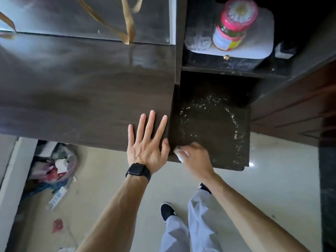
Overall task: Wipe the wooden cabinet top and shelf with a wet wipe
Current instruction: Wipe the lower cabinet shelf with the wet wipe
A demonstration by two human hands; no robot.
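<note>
Leaning on the cabinet top (81, 91) at its right front corner, left hand (147, 142) flat, fingers straight and spread. Down on the shelf (209, 128) just beside, right hand (196, 157) at the front-left corner, fingers curled round the wet wipe (179, 153). Could smear that ring of droplets (237, 132) instead of lifting it, with so little wipe exposed. Bunched up, no clear long axis; poking out leftward.

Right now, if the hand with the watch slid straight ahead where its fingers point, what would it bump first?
The left hand lies flat on the cabinet top, with bare wood ahead. It would likely reach the shiny back panel first, close to the upright board; depth is hard to judge.
</note>
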